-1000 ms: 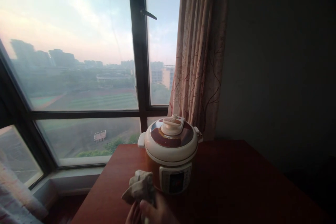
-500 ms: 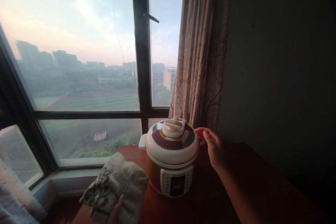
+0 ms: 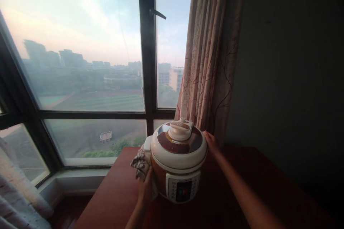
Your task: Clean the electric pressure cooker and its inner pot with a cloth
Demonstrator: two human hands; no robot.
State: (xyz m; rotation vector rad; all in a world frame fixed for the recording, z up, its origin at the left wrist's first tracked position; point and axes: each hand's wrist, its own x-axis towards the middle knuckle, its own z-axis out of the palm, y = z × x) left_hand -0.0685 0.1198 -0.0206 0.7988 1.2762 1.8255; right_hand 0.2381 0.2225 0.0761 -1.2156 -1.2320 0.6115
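Flanking the cooker (image 3: 177, 162), your left hand (image 3: 145, 187) clamped cloth (image 3: 140, 162) beside it; right hand (image 3: 211, 141) hid its finger closure; even pressure looked wise.

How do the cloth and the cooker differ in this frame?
The cloth is crumpled and soft-looking; the cooker is rounded and rigid-looking. Bunched up, the cloth appears much smaller than the cooker. The cloth is in the left hand; the cooker stands on the table. Both show pale and darker areas.
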